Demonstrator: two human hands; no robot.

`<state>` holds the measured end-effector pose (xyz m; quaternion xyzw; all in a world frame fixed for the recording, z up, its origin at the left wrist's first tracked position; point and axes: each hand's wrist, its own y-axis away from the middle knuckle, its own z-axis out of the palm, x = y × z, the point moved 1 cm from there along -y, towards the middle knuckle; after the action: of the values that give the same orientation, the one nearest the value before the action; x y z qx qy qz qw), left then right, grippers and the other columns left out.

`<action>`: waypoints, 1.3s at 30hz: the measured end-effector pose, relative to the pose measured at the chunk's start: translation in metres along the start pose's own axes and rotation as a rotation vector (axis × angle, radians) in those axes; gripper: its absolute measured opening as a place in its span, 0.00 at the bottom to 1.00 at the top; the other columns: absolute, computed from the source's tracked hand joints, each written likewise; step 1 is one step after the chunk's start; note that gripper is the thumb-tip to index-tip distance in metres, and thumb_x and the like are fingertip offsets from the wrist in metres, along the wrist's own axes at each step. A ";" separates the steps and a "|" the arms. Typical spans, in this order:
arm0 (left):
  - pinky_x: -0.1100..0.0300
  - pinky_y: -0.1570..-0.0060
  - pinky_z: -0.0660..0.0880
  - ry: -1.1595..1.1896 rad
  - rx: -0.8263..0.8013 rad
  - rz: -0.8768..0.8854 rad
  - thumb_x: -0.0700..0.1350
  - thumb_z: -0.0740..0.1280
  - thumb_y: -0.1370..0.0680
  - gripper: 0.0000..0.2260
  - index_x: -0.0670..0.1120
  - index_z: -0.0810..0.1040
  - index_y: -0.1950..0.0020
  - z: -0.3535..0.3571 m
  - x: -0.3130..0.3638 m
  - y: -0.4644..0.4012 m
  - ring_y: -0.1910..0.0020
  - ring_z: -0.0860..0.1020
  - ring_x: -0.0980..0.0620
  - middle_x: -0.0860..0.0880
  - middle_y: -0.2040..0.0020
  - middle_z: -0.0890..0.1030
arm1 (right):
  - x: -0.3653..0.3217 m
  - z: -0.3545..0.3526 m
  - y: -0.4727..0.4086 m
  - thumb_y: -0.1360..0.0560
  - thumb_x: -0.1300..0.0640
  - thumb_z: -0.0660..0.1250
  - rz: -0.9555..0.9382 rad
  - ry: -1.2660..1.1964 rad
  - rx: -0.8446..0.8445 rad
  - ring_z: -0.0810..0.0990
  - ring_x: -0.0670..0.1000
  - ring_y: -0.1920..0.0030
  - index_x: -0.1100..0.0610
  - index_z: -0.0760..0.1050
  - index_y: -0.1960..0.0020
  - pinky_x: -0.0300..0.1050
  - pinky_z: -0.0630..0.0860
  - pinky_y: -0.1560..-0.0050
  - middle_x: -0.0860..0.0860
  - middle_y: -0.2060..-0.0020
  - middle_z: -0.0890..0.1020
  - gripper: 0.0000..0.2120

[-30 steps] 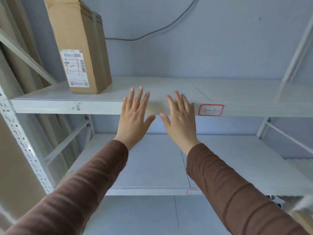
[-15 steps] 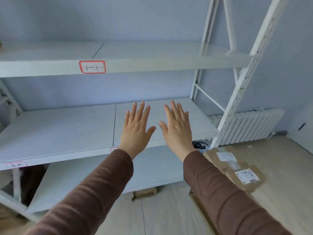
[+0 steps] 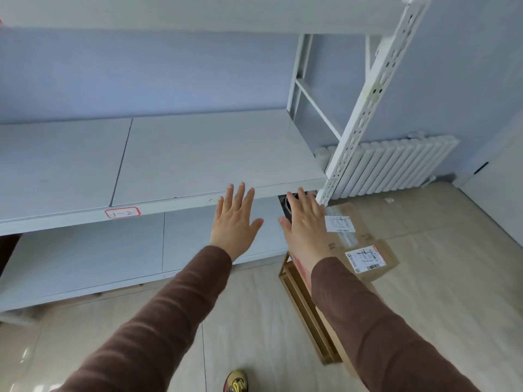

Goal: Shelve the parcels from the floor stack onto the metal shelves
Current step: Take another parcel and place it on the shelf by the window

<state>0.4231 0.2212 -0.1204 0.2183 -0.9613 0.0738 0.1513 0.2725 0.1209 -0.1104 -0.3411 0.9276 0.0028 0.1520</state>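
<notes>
Nearest the camera, the toe of a yellow-and-red shoe (image 3: 236, 381) stands on the pale tiled floor (image 3: 441, 292) at the bottom edge. Two forearms in brown sleeves (image 3: 158, 332) extend forward and upward from the lower corners. The left hand (image 3: 234, 223) is flat, palm down, fingers spread and thumb out, holding nothing; it appears in front of the edge of the middle shelf. The right hand (image 3: 307, 224) is likewise flat and spread, empty, just beside the left without touching it.

Beneath and to the right of the right forearm lies the floor stack of cardboard parcels (image 3: 365, 250), partly hidden by that arm. A smaller brown box with a white barcoded shipping label (image 3: 365, 258) rests beside a larger flat box carrying a second white label (image 3: 339, 223); a long carton with a red-printed side (image 3: 301, 271) runs toward the camera.

Beyond the hands stand the white metal shelves (image 3: 198, 154). The middle board bears a red-bordered tag (image 3: 122, 213) reading "1-2" on its front lip, and the lower board (image 3: 85, 256) lies close to the floor. A perforated white upright (image 3: 368, 100) rises at the right end. Farthest off, a white ribbed radiator (image 3: 396, 165) stands against the blue wall (image 3: 141, 75).
</notes>
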 end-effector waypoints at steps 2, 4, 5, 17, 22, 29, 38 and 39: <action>0.47 0.19 0.40 0.011 -0.025 -0.013 0.57 0.56 0.15 0.32 0.48 0.46 0.16 0.017 0.015 -0.003 0.18 0.36 0.45 0.48 0.16 0.41 | 0.023 0.009 0.000 0.15 0.46 0.56 0.003 -0.007 -0.023 0.45 0.55 0.18 0.51 0.53 0.18 0.59 0.48 0.19 0.53 0.17 0.51 0.29; 0.47 0.19 0.40 0.023 -0.044 -0.032 0.57 0.56 0.15 0.32 0.48 0.46 0.16 0.034 0.030 -0.007 0.18 0.36 0.45 0.47 0.16 0.41 | 0.045 0.015 -0.002 0.15 0.46 0.56 -0.006 0.000 -0.029 0.46 0.56 0.18 0.51 0.53 0.18 0.58 0.50 0.19 0.53 0.17 0.52 0.29; 0.47 0.19 0.40 0.028 -0.052 -0.044 0.57 0.56 0.15 0.32 0.48 0.46 0.16 0.042 0.038 -0.008 0.18 0.36 0.45 0.48 0.16 0.41 | 0.056 0.018 -0.003 0.15 0.46 0.56 -0.008 -0.006 -0.039 0.46 0.56 0.18 0.51 0.53 0.18 0.58 0.49 0.19 0.53 0.17 0.52 0.29; 0.50 0.21 0.40 0.115 -0.070 -0.348 0.57 0.57 0.16 0.32 0.49 0.48 0.16 0.150 0.190 0.000 0.18 0.37 0.47 0.48 0.16 0.43 | 0.245 0.028 -0.001 0.14 0.49 0.54 -0.138 -0.127 -0.210 0.46 0.56 0.18 0.52 0.52 0.18 0.60 0.45 0.20 0.54 0.17 0.51 0.27; 0.50 0.20 0.42 0.166 -0.137 -0.453 0.59 0.57 0.16 0.33 0.48 0.48 0.16 0.196 0.250 0.005 0.18 0.39 0.47 0.47 0.16 0.44 | 0.329 0.025 -0.001 0.15 0.49 0.56 -0.137 -0.107 -0.255 0.51 0.57 0.18 0.52 0.54 0.18 0.60 0.51 0.20 0.54 0.18 0.53 0.27; 0.50 0.20 0.51 0.439 -0.234 -0.653 0.56 0.59 0.16 0.34 0.44 0.48 0.16 0.254 0.282 0.002 0.17 0.48 0.45 0.45 0.16 0.48 | 0.410 0.056 0.005 0.17 0.51 0.62 0.011 -0.141 -0.279 0.59 0.60 0.22 0.58 0.58 0.20 0.57 0.57 0.22 0.58 0.21 0.63 0.29; 0.50 0.24 0.60 0.562 -0.256 -0.760 0.52 0.61 0.16 0.33 0.46 0.46 0.17 0.300 0.293 0.007 0.21 0.60 0.43 0.44 0.18 0.56 | 0.448 0.092 0.004 0.16 0.50 0.60 0.178 -0.145 -0.401 0.52 0.61 0.19 0.56 0.50 0.17 0.57 0.56 0.21 0.57 0.18 0.53 0.33; 0.50 0.24 0.60 0.561 -0.258 -0.763 0.52 0.61 0.16 0.34 0.47 0.45 0.16 0.303 0.292 0.007 0.21 0.60 0.43 0.44 0.18 0.56 | 0.450 0.096 0.003 0.17 0.50 0.61 0.182 -0.142 -0.400 0.52 0.61 0.19 0.55 0.49 0.17 0.58 0.57 0.21 0.57 0.18 0.53 0.33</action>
<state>0.0908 0.0478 -0.3126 0.5061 -0.7362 -0.0507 0.4465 -0.0271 -0.1502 -0.3296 -0.2785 0.9225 0.2242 0.1455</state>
